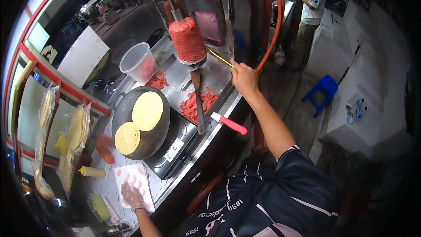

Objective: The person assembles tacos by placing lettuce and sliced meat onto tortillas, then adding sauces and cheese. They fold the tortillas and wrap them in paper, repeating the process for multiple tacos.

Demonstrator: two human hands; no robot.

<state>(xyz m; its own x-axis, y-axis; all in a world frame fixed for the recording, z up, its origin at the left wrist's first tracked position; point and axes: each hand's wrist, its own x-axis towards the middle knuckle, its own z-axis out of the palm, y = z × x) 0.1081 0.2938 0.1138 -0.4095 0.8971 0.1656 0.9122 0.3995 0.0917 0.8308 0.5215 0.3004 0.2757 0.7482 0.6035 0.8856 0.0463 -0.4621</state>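
Note:
My left hand [132, 196], in a clear plastic glove, lies with fingers spread on white printed wrapping paper [141, 180]. My right hand [244, 78] is closed round a slim gold-coloured metal tool [220, 58] that looks like tongs. Its far end reaches the lower side of a red meat cone [187, 39] on an upright spit; whether it grips any meat, I cannot make out. Two round flatbreads [147, 111] lie on a dark round griddle [163, 142]. Shaved red meat [189, 107] is heaped below the cone, beside a long dark spatula [199, 109].
A red-handled knife [230, 123] juts over the counter's front edge. Near the griddle are a clear plastic tub [137, 63], a sauce bottle [93, 172] and bagged flatbreads [78, 129]. An orange hose [279, 17] hangs beyond my right hand. Farther right are a blue stool [322, 92] and another person [312, 8].

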